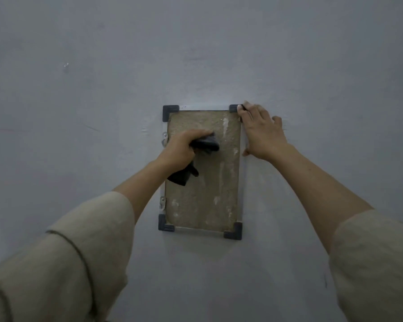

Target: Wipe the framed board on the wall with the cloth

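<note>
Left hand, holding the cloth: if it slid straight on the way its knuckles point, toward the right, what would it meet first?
Probably the right hand, braced on the board's right edge. Before that the left hand and cloth cross only dusty board surface.

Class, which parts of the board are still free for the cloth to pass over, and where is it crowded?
Free: the lower half of the brown framed board, above its bottom corners. Crowded: the upper part, under the left hand with the dark cloth, and the right edge under the right hand.
</note>
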### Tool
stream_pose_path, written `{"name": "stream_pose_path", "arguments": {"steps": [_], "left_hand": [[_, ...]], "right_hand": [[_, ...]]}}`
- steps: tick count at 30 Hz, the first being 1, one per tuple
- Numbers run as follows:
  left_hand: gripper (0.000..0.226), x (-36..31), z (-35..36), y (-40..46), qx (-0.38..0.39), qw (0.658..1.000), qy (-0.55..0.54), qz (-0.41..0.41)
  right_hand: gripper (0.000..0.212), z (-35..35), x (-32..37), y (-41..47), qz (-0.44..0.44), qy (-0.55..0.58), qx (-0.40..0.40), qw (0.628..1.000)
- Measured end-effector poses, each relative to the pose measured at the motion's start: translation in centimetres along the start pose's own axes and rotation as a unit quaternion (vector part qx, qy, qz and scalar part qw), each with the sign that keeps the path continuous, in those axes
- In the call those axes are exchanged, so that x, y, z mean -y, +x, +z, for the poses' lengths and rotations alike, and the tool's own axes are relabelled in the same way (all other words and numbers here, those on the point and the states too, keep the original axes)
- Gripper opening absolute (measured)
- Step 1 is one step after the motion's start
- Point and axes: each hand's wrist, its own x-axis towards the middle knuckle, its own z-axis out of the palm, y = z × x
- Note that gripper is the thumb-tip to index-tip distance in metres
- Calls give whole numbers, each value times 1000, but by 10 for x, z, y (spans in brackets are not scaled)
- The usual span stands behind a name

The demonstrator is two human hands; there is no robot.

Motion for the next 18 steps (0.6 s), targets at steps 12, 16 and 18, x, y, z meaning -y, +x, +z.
{"name": "stream_pose_path", "arguments": {"steps": [12, 16, 18], "left_hand": [[59, 13, -18, 21, -14, 1000, 23, -9], [62, 2, -4, 16, -116, 987, -13, -109], [63, -2, 4, 12, -43, 998, 6, -35]], "right_hand": [[109, 0, 0, 0, 1, -11, -2, 1000], [109, 2, 2, 0, 2, -10, 3, 1000], [109, 1, 2, 1, 3, -11, 3, 1000]]}}
